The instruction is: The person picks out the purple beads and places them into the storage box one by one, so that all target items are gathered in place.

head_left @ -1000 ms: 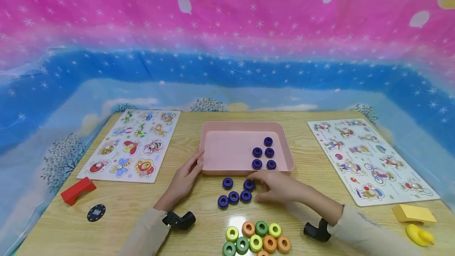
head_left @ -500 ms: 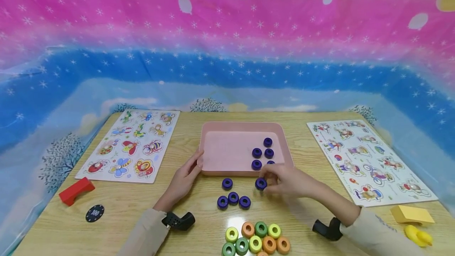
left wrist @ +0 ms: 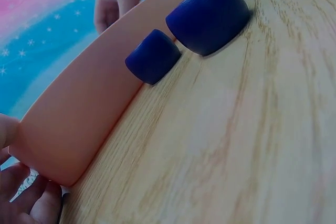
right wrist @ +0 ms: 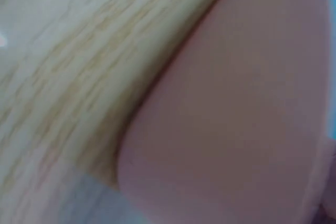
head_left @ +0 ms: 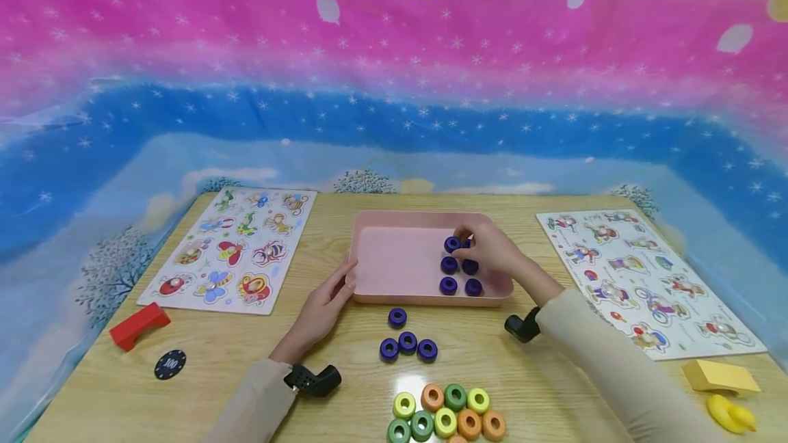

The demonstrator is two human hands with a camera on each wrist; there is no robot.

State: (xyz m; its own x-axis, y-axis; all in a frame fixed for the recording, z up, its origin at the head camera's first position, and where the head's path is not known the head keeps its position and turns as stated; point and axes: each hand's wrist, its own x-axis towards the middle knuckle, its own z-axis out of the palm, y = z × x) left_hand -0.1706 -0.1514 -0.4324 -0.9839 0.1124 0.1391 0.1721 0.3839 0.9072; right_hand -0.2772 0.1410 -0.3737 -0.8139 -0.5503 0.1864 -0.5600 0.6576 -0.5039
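Note:
A shallow pink tray [head_left: 400, 298] stands mid-table, its front wall [left wrist: 84, 119] large in the left wrist view. My left hand [head_left: 323, 306] grips the tray's near left corner, thumb and fingers at either side of the wall. Over the tray's right half, my right hand [head_left: 492, 249] pinches a dark purple bead [head_left: 452, 244] between thumb and fingers. Two columns of purple beads [head_left: 449, 286] sit around it inside the tray, one partly hidden by the fingers. In front of the tray lie several more purple beads [head_left: 408, 342]. The right wrist view shows mostly tray wall [right wrist: 226, 103].
Orange, green and yellow beads [head_left: 446, 422] cluster at the near edge. Picture puzzle boards lie left [head_left: 203, 262] and right [head_left: 671, 306]. A red block [head_left: 139, 326] and black chip [head_left: 169, 364] are at left; a yellow block [head_left: 720, 377] and rubber duck [head_left: 730, 414] at right.
My right hand has taken a purple bead from the group before the tray and carried it up and over into the tray's right side. My left hand stays at the corner.

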